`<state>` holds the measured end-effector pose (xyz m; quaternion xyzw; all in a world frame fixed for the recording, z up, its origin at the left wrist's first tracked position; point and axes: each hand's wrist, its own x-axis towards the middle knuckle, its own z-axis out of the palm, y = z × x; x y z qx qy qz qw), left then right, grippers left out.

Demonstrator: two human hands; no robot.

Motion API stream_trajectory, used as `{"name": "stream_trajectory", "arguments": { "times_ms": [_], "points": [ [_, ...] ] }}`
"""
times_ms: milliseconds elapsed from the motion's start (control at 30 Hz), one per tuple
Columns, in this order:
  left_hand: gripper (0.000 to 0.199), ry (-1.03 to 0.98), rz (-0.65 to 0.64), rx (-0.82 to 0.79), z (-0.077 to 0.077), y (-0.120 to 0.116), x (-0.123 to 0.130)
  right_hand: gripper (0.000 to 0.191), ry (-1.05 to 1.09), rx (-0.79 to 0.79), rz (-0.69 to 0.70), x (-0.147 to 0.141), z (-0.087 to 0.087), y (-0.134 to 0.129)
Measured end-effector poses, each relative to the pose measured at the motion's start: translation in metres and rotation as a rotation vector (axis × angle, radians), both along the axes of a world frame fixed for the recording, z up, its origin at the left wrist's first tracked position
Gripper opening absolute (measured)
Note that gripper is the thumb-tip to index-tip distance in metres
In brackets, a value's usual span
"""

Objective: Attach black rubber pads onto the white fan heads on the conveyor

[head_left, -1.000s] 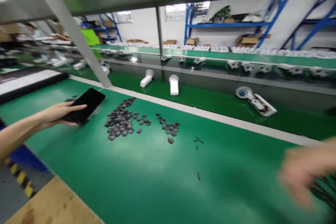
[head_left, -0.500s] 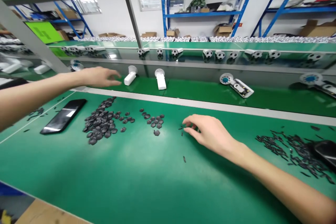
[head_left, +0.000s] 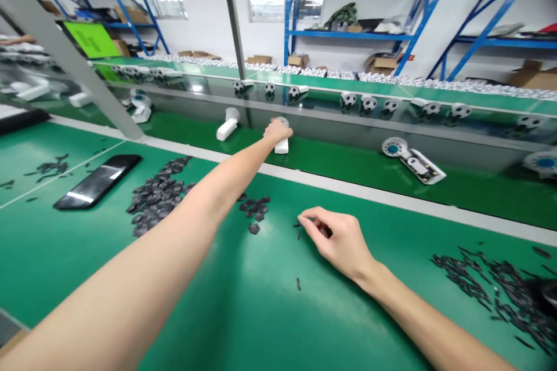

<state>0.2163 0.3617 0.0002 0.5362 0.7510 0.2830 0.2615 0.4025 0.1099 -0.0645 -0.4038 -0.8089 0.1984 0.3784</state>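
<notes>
My left hand [head_left: 277, 130] reaches across to the green strip at the back, its fingers closed round a white device with a round head and a blocky handle [head_left: 282, 147]. Most of the head is hidden behind the hand. My right hand [head_left: 337, 237] hovers over the green work surface, thumb and index fingertip pinched together; whatever is between them, if anything, is too small to make out. Just beside those fingertips lie small black strips [head_left: 298, 236], with another strip [head_left: 299, 284] nearer me. Left of them is a small group of black pentagonal pieces [head_left: 254, 228].
A larger heap of black pieces [head_left: 152, 200] and a black phone-like slab [head_left: 98, 182] lie left. Black strips are piled [head_left: 500, 290] at right. Another white device [head_left: 228, 124] and an opened one [head_left: 420, 166] rest on the back strip. A grey post [head_left: 82, 52] stands at left.
My left hand has moved right and closed on the white device. The right hand's thumb and finger have come together. The view has shifted slightly.
</notes>
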Motion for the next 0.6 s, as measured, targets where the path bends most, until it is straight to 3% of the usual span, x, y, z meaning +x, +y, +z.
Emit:
{"name": "stream_trajectory", "arguments": {
  "times_ms": [133,267,400,500,600],
  "points": [
    [0.032,-0.323,-0.053,0.087,0.007,-0.024,-0.022,0.017,-0.021,-0.004,0.084,-0.007,0.010,0.008],
    [0.021,-0.563,-0.113,0.232,0.029,-0.072,-0.050,0.016,-0.192,-0.135,0.105,-0.029,0.023,0.030],
    [0.035,-0.814,-0.180,0.361,0.045,-0.126,-0.065,0.013,-0.307,-0.309,0.109,-0.056,0.034,0.046],
    [0.041,-0.961,-0.200,0.435,0.043,-0.160,-0.069,0.007,-0.340,-0.365,0.109,-0.070,0.039,0.050],
    [0.041,-0.946,-0.182,0.521,0.033,-0.185,-0.074,0.002,-0.370,-0.384,0.101,-0.076,0.041,0.050]
  ]
}}
